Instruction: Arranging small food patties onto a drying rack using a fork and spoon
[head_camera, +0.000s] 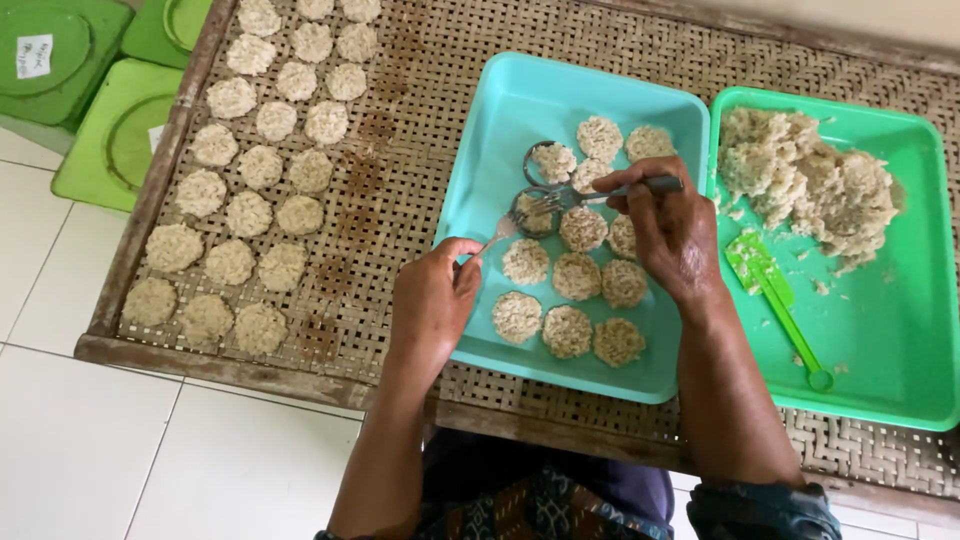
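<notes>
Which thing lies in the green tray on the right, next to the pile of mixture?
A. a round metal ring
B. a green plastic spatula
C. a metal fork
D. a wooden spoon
B: a green plastic spatula lies on the floor of the green tray, just below the pile of mixture.

Bare forearms, no sleeves; dark patterned garment (540, 505) — blue-brown print
</notes>
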